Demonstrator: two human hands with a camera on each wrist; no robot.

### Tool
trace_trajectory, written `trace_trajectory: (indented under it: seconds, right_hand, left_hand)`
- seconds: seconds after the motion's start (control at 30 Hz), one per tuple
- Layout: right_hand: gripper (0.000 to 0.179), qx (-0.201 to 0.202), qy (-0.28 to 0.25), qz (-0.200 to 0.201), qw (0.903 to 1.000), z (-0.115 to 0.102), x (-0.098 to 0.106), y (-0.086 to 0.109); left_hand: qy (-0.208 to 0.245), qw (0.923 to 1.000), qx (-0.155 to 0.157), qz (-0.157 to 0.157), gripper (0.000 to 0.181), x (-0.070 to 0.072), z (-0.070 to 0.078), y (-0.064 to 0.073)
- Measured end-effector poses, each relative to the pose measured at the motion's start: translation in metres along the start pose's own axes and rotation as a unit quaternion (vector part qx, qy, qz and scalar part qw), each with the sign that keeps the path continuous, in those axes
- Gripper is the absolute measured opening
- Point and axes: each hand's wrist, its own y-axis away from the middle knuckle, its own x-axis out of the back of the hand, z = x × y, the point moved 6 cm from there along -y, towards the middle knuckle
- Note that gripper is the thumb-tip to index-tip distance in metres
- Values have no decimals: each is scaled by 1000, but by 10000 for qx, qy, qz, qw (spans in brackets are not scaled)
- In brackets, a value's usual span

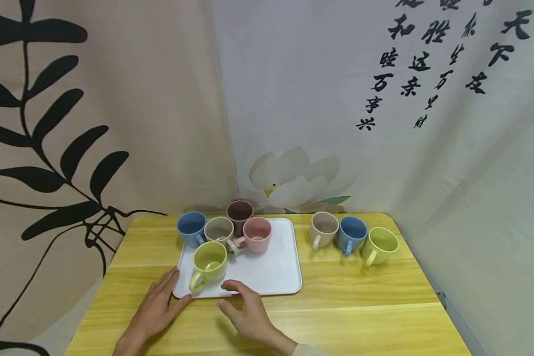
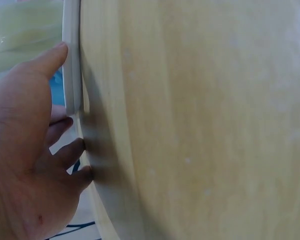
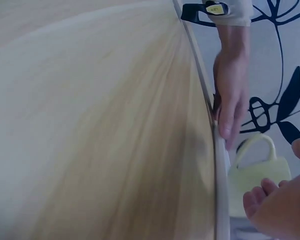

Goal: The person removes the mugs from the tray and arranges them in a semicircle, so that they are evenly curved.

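Left hand (image 1: pixel 156 305), fingers extended, touches near-left corner of white tray (image 1: pixel 269 279) on counter (image 1: pixel 347 316); right hand (image 1: pixel 250 315) empty, thumb and fingers parted, near its lime-green mug (image 1: pixel 210 259). Probably tray positioning; next move likely needs level, steady contact.

A white, round-cornered tray (image 1: pixel 273 277) lies flat, the left hand (image 1: pixel 156 305) touching its near-left corner; on it an upright yellow-green mug (image 1: pixel 211 264), handle toward the near left, stands close to the right hand (image 1: pixel 250 311); behind it stand a blue mug (image 1: pixel 191 232), beige mug (image 1: pixel 219 231), pink mug (image 1: pixel 258 237) and dark mauve mug (image 1: pixel 240 212), upright.
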Motion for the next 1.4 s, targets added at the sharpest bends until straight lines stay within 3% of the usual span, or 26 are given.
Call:
trace_trajectory:
  seconds: [0.23,0.57,0.83,1.1,1.4]
  right_hand:
    - [46,-413,-842,-654,9934,11,-32,-7]
    - [50,-82,-529,-1044,9931,7,-54,-15]
    - [53,23,-577,-1018,9931,0,-62,-23]
    - [54,-216,-563,-1152,9915,6,-69,-27]
    - [43,-353,-633,-738,9946,10,-59,-23]
  left_hand:
    - [-97,9999,-57,9,92,2,2,0]
    - [-36,9999,-128,25,91,2,1,1]
    - [-28,10000,-61,-12,92,2,2,0]
    - [-20,9999,-99,29,91,4,5,1]
    - [-13,9999,-90,59,90,4,7,1]
